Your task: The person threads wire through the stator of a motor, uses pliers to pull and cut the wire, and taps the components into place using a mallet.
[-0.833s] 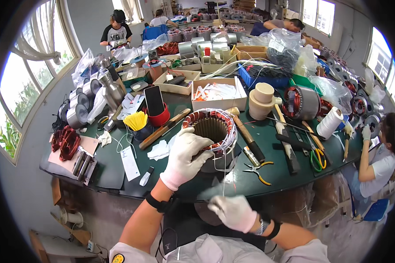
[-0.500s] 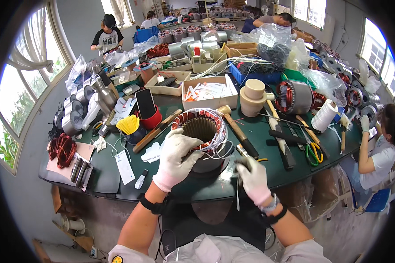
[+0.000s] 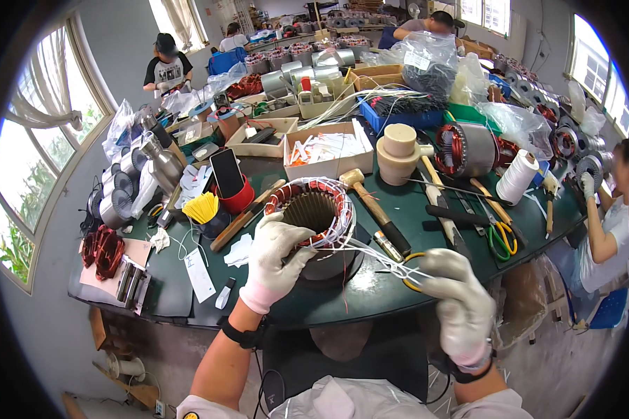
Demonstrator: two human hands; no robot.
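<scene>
We have our left hand (image 3: 278, 262) in its white glove clamped over the near rim of the motor stator (image 3: 313, 223), fingers curled onto the copper winding, and that stator sits upright on the dark green counter (image 3: 370, 297), right at the near edge in front of us. Our right hand (image 3: 454, 300), gloved too, is closed around a bundle of white lead wires (image 3: 370, 251) that runs taut from the stator's winding out to the right, with a loop of yellow sleeving (image 3: 411, 269) showing just at the fingers. To do this well, we judge, the left hand should keep the stator pinned so it cannot tip or turn, while the right draws the leads level and evenly, not so sharply that they kink where they leave the coil. Just beyond the leads lies a mallet (image 3: 374, 206) with a black grip, its head near the stator's far side. To the right lie green-handled scissors (image 3: 497, 234) and a spool of white cord (image 3: 518, 176). To the left stands a red cup (image 3: 236, 199) with a phone (image 3: 226, 172) propped in it, beside a tub of yellow strips (image 3: 203, 208). Behind sits an open cardboard box (image 3: 326, 150), and another person's gloved hand (image 3: 586, 183) works at the far right end.
</scene>
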